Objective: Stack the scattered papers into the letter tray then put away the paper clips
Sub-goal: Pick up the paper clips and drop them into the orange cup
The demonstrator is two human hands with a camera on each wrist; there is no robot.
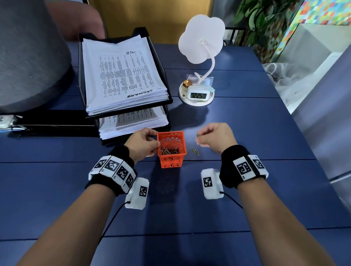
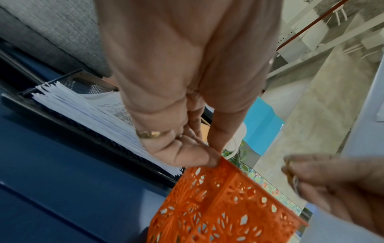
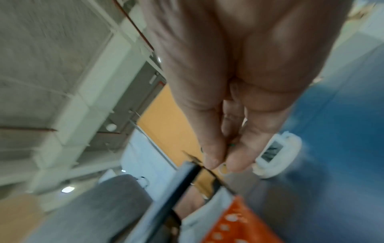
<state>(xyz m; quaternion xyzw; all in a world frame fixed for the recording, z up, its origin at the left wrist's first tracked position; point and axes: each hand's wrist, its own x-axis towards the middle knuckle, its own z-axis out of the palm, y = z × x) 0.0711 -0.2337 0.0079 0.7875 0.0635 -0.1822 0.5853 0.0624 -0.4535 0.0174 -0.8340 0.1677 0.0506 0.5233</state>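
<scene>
Paper clip (image 1: 195, 151), blue slatted table (image 1: 254, 128)

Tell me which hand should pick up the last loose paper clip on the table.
Right. The loose paper clip lies just below the right hand, which already pinches a clip near the orange basket. The left hand grips the basket's far side, steadying it.

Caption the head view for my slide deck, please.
Left hand steadies orange basket; right hand pinches a clip; one clip lies beside it.
</scene>
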